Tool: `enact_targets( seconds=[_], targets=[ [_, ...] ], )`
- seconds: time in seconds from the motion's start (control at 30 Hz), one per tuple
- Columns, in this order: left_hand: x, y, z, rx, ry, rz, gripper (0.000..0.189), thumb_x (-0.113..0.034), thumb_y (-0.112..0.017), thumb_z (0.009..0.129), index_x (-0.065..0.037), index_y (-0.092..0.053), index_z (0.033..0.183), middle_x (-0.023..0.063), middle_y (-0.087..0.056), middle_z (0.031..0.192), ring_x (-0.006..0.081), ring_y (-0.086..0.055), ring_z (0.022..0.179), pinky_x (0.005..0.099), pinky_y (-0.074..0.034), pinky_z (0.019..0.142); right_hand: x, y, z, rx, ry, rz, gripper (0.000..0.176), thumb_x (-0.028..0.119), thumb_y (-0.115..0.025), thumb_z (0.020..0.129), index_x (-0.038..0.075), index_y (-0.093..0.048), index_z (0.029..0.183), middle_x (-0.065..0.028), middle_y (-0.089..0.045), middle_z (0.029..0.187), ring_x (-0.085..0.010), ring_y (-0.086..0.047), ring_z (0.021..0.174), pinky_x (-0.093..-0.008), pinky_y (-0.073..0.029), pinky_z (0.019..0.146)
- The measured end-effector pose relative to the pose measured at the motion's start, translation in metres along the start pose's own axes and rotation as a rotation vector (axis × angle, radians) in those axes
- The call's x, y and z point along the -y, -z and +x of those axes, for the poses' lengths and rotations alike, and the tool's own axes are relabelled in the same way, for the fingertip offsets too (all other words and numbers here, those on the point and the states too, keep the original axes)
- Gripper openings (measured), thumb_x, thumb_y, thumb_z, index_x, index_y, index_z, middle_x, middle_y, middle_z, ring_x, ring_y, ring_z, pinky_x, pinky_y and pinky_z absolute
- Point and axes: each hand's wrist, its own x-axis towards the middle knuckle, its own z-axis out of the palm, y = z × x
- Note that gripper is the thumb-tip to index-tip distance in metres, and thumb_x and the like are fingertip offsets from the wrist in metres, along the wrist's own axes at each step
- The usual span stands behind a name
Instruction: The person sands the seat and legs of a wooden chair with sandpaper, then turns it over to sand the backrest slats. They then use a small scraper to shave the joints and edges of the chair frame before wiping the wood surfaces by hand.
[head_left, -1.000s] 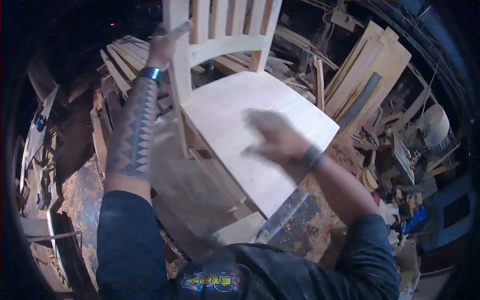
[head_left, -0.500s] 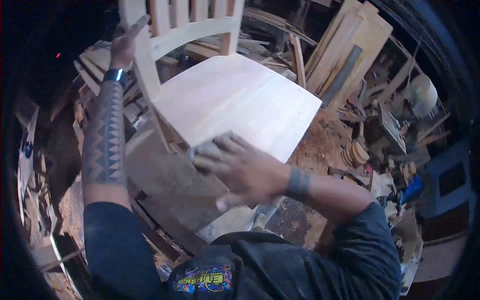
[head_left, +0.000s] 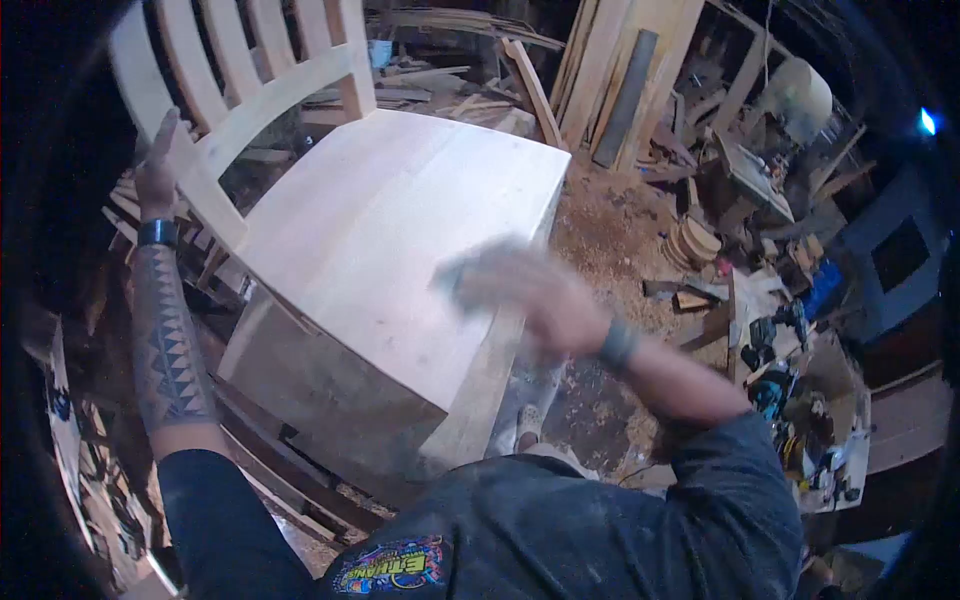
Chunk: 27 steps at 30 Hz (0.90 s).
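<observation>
A pale, unpainted wooden chair [head_left: 390, 215] with a slatted back fills the middle of the head view. At the upper left, my left hand [head_left: 155, 183] grips the chair's side back post, one finger stretched up along it. My right hand [head_left: 535, 295] is smeared by motion over the right part of the seat, palm down. A greyish-green patch shows at its curled fingers; I cannot tell what it is. The seat's front corner points toward my body, with a grey-brown board surface [head_left: 310, 370] beneath it.
Planks [head_left: 625, 85] lean upright at the back. Sawdust [head_left: 610, 225] covers the floor right of the chair. Rounded wood pieces [head_left: 692, 243] are stacked there, with power tools [head_left: 775, 345] nearer on the right. Scrap wood [head_left: 100, 480] lies at left.
My right hand has swept from the seat's near left edge toward its right side. The view has shifted, so the chair sits further left, with my left hand still on its post.
</observation>
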Motion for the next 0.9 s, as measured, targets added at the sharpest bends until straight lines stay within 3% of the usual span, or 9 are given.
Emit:
enact_targets(
  seconds=[0.13, 0.17, 0.3, 0.43, 0.57, 0.63, 0.67, 0.8, 0.9],
  targets=[
    [-0.008, -0.004, -0.006, -0.024, 0.018, -0.01, 0.041, -0.026, -0.065, 0.104, -0.005, -0.064, 0.139, 0.0112, -0.064, 0.133, 0.0227, -0.064, 0.124, 0.0384, -0.055, 0.101, -0.145, 0.022, -0.026, -0.319, -0.259, -0.338, 0.05, 0.039, -0.074, 0.091, 0.008, -0.069, 0.129, -0.0174, -0.067, 0.135, -0.0354, -0.057, 0.131, -0.0435, -0.047, 0.11],
    [-0.009, -0.003, -0.007, -0.026, 0.029, 0.011, 0.043, -0.026, -0.064, 0.104, -0.005, -0.063, 0.141, 0.0114, -0.064, 0.134, 0.0233, -0.064, 0.125, 0.0392, -0.054, 0.102, -0.116, 0.027, -0.016, -0.286, -0.412, -0.135, 0.056, 0.041, -0.076, 0.089, 0.006, -0.067, 0.131, -0.0163, -0.065, 0.138, -0.0366, -0.057, 0.128, -0.0459, -0.047, 0.109],
    [-0.011, -0.002, -0.001, -0.062, 0.116, 0.018, 0.044, -0.028, -0.066, 0.103, -0.005, -0.062, 0.14, 0.012, -0.064, 0.132, 0.0253, -0.066, 0.121, 0.041, -0.057, 0.099, 0.005, -0.004, -0.018, -0.142, -0.158, 0.169, 0.069, 0.043, -0.081, 0.082, 0.013, -0.061, 0.14, -0.0111, -0.054, 0.153, -0.0356, -0.053, 0.136, -0.0488, -0.043, 0.114],
    [-0.003, 0.009, 0.0, -0.026, 0.089, -0.044, 0.043, -0.029, -0.069, 0.102, -0.004, -0.063, 0.137, 0.0134, -0.066, 0.129, 0.0267, -0.068, 0.116, 0.0422, -0.057, 0.099, 0.026, -0.017, -0.023, -0.203, -0.01, 0.056, 0.063, 0.036, -0.082, 0.084, 0.019, -0.062, 0.141, -0.0066, -0.062, 0.146, -0.0299, -0.061, 0.129, -0.0442, -0.049, 0.11],
    [-0.015, 0.0, -0.008, -0.049, 0.071, 0.015, 0.057, -0.029, -0.069, 0.102, -0.004, -0.051, 0.149, 0.0178, -0.063, 0.131, 0.0304, -0.067, 0.117, 0.0456, -0.056, 0.099, -0.092, 0.049, -0.021, -0.079, -0.227, -0.127, 0.043, 0.005, -0.071, 0.085, 0.019, -0.069, 0.125, -0.0056, -0.068, 0.134, -0.0308, -0.065, 0.12, -0.045, -0.054, 0.1],
    [-0.014, 0.002, -0.008, -0.025, 0.073, 0.032, 0.054, -0.03, -0.068, 0.103, -0.004, -0.053, 0.148, 0.0182, -0.063, 0.132, 0.03, -0.067, 0.117, 0.0454, -0.056, 0.101, -0.139, 0.063, -0.025, -0.084, -0.208, -0.264, 0.034, 0.006, -0.071, 0.087, 0.011, -0.069, 0.121, -0.0128, -0.069, 0.125, -0.035, -0.066, 0.115, -0.0449, -0.054, 0.098],
    [-0.011, 0.008, -0.007, -0.016, 0.075, 0.043, 0.053, -0.03, -0.067, 0.103, -0.005, -0.054, 0.148, 0.0183, -0.063, 0.133, 0.0298, -0.067, 0.117, 0.0453, -0.055, 0.101, -0.147, 0.071, -0.024, -0.033, -0.231, -0.275, 0.049, 0.001, -0.064, 0.08, 0.013, -0.069, 0.127, -0.0144, -0.072, 0.117, -0.0365, -0.067, 0.113, -0.0447, -0.053, 0.098],
    [0.003, 0.021, 0.002, 0.052, -0.037, 0.126, 0.051, -0.033, -0.067, 0.103, -0.004, -0.058, 0.144, 0.014, -0.067, 0.125, 0.0253, -0.068, 0.113, 0.0422, -0.055, 0.101, -0.158, 0.07, -0.032, -0.061, -0.112, -0.114, 0.043, 0.009, -0.07, 0.089, 0.014, -0.068, 0.132, -0.0121, -0.072, 0.125, -0.0343, -0.065, 0.12, -0.0428, -0.053, 0.103],
    [-0.017, -0.002, -0.015, -0.046, 0.089, 0.02, 0.047, -0.031, -0.068, 0.103, -0.003, -0.06, 0.14, 0.0119, -0.07, 0.118, 0.0215, -0.07, 0.103, 0.039, -0.058, 0.091, -0.138, 0.032, -0.041, -0.064, -0.137, 0.073, 0.048, 0.014, -0.073, 0.092, 0.02, -0.066, 0.14, -0.0087, -0.067, 0.139, -0.0321, -0.058, 0.134, -0.044, -0.047, 0.114]
  ],
)
